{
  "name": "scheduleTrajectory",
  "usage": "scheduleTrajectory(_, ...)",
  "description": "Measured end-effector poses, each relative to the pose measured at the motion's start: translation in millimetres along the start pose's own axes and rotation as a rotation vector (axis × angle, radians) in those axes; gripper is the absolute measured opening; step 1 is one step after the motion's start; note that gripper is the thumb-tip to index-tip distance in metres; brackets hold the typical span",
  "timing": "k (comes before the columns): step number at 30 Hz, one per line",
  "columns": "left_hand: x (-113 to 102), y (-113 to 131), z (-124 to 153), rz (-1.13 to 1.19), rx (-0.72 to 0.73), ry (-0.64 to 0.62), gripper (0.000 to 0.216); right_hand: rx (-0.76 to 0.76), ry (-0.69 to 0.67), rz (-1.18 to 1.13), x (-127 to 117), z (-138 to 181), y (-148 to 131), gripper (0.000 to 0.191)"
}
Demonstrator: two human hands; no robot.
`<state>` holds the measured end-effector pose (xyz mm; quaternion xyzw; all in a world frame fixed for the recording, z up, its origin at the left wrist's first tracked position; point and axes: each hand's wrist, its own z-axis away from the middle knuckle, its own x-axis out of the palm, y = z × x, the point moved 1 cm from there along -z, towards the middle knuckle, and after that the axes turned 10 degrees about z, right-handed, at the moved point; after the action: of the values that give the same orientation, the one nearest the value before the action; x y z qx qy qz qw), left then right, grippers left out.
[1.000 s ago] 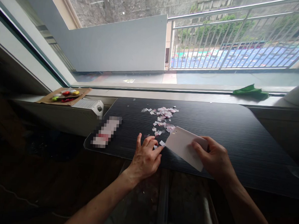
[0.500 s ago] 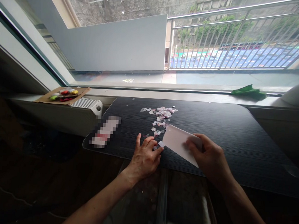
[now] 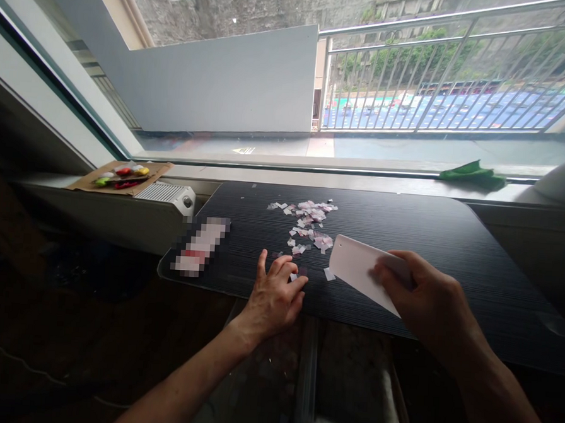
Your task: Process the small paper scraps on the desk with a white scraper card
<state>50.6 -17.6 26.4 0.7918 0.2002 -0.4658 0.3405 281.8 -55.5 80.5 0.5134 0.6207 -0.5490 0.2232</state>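
Daylit window [image 3: 223, 76], railing [image 3: 441, 74], perhaps balcony outside

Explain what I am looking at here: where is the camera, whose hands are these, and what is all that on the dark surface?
There is no machine here. A person works with two bare hands, and the camera sits on their head, looking forward and down, so the arms come in from the bottom edge. All the pictures are from that one view.

The hands are over a black mat below a window. A scatter of small paper scraps lies on the mat. The right hand grips a white card, tilted with its lower edge down at the mat, just right of the scraps. The left hand rests on the mat, its fingers curled down beside one loose scrap.

Further off, a green cloth lies on the sill, and a cardboard piece with small coloured items sits at the left.
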Motion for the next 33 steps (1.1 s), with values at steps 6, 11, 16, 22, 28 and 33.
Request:
scheduleTrajectory(6, -3.2, -3.4, -3.5, -0.008, -0.017, 0.014, 0.024, 0.058, -0.134, -0.090, -14.5, 3.5, 15.9, 0.024)
scheduleTrajectory(11, -12.6, -27.1, -0.9, -0.017, -0.100, 0.149, 0.022, 0.270, -0.169, -0.322, -18.1, -12.4, 54.9, 0.026)
scheduleTrajectory(16, -10.4, -59.7, 9.5, -0.020, -0.158, 0.309, 0.018, 0.347, -0.341, -0.549, 8.0, -43.3, 82.3, 0.025)
scheduleTrajectory(22, -6.6, -67.4, 14.3, 0.037, -0.167, 0.417, 0.018, 0.309, -0.550, -0.605, 25.7, -48.6, 77.6, 0.034)
scheduleTrajectory(28, -7.7, -65.4, 13.5, 0.043, -0.164, 0.413, 0.018, 0.295, -0.693, -0.647, 19.1, -37.6, 76.5, 0.038)
scheduleTrajectory(33, -7.2, -65.8, 14.1, 0.038, -0.156, 0.420, 0.017, 0.268, -0.740, -0.674, 18.1, -29.7, 79.9, 0.039)
